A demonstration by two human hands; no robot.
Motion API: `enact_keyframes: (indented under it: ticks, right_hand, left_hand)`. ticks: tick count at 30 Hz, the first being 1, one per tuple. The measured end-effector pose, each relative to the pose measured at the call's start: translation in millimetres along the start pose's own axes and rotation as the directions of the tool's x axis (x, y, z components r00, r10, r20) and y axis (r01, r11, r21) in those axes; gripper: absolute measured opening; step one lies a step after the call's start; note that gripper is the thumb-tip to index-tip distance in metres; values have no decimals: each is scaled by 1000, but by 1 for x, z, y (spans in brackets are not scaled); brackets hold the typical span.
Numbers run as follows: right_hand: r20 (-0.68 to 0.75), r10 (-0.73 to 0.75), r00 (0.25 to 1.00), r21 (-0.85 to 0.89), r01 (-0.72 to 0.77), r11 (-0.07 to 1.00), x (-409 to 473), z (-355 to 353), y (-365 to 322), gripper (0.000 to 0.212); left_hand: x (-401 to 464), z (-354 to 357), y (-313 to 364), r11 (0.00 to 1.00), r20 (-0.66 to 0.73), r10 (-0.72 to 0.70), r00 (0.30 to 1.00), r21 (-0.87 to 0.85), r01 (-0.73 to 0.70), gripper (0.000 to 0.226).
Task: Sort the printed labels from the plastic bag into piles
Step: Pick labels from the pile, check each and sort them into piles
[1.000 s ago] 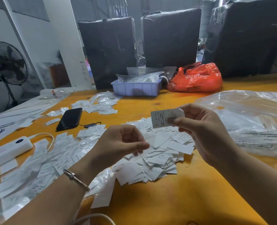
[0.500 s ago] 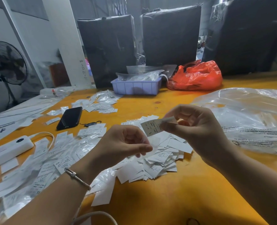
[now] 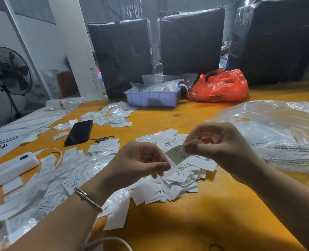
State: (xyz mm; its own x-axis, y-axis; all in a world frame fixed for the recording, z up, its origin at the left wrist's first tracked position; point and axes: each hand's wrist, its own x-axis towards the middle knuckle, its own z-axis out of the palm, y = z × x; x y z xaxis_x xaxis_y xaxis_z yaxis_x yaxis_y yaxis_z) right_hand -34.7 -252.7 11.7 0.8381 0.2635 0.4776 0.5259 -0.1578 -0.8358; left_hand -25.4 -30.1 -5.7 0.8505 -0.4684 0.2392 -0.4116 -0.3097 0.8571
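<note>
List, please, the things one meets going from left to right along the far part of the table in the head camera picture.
Standing fan behind the table's left end → clear plastic bottle lying down → lilac plastic tray → orange plastic bag.

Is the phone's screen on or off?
Off: the phone lies face up on the table, its screen plain black.
</note>
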Motion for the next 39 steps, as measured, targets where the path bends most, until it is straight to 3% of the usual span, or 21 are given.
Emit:
enact_keyframes:
  ticks: [11,15,18,25,31,39]
  right_hand:
    - [123,18,992,-106,-5,994,-1,10,9,4]
    - [11,-55,998,-148,56,987,-1,14,10,21]
    - [-95,-144,985,-179,125,976,-1,10,8,20]
    - [-40,-165,986,-293,146,945,-4,17,9,12]
    - [127,-15,992,-223,43,974,-3,18,13,12]
    - [67,66,996,36,-69,997,-3,14,9,18]
  left_hand:
    - [1,3,-1,999,38,-9,999,33,8,26]
    - [0,3,1,1000,9,-10,1000,21,10,30]
    - [0,2,3,999,-9,-35,999,10,35,29]
    - [1,2,1,996,-36,-79,996,-42,78,28]
    - [1,0,1,996,-25,-48,999,-80,46,24]
    - [0,-2,0,996,-48,-45,998,-73,41,19]
